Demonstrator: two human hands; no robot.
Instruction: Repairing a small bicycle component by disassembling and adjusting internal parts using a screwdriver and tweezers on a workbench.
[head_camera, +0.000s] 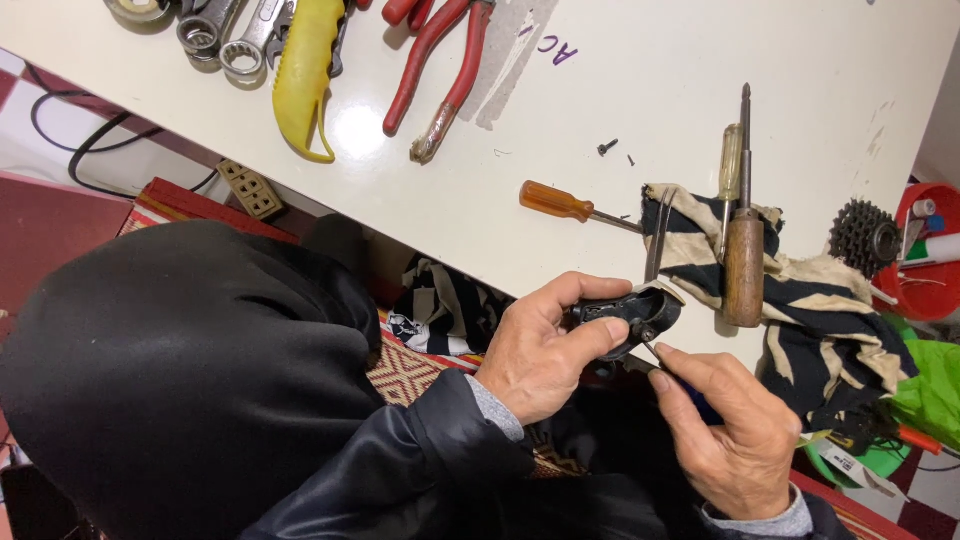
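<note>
Fingers (590, 335) of the left hand (540, 355) were clenched around a small black part (632, 315), thumb over its top, steadying it at the edge of the white table (620, 90). Fingers of the right hand (735, 430) pinched a thin tool (652, 350), seemingly a small blue-handled driver, its tip set against the part's underside. Just beyond the fingertips: striped rag (800, 300) bearing a wooden-handled screwdriver (744, 265). Farther off: orange-handled screwdriver (557, 201), loose black screw (607, 147), red pliers (440, 70), yellow-handled tool (303, 70), wrenches (225, 35). Right of the fingers: cog cluster (862, 235).

Glossy black jacket sleeves, grey knit cuffs
</note>
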